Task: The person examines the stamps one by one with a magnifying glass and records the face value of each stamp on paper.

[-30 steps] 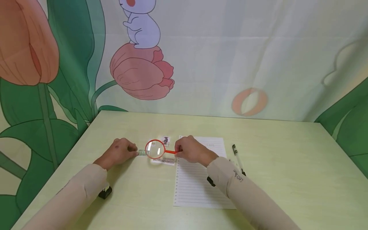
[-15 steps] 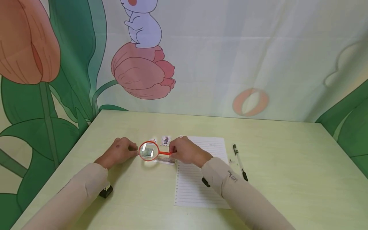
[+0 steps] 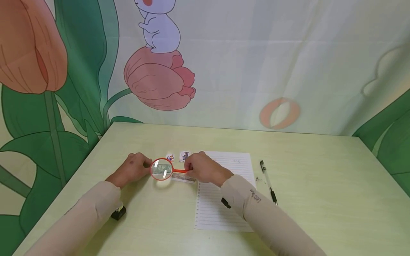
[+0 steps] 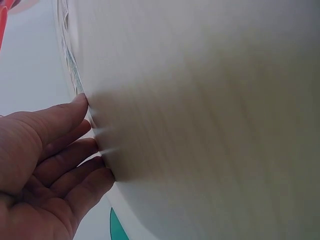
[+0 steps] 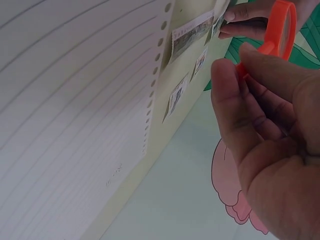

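My right hand [image 3: 206, 169] pinches the red handle of a magnifying glass [image 3: 180, 171] between thumb and forefinger. Its round lens is held over a green stamp [image 3: 164, 168], which shows enlarged through the glass. At the stamp's left end is my left hand [image 3: 134, 167], its thumb touching the edge. In the left wrist view the fingertips of the left hand [image 4: 60, 160] rest on the tabletop, loosely bent. Three more stamps lie close by: a long brownish stamp [image 3: 184, 177], a small colourful stamp [image 3: 170, 157] and a dark-figured stamp [image 3: 184, 156].
A lined sheet of paper [image 3: 221, 213] with punched holes lies under the right forearm, with faint writing near its top. To its right is a black-capped pen [image 3: 268, 181]. A printed curtain [image 3: 230, 71] hangs behind the table's far edge.
My right hand has moved left with the magnifying glass, bringing the lens from the stamps' middle onto the green stamp. The small colourful stamp is now uncovered. My left hand stays put.
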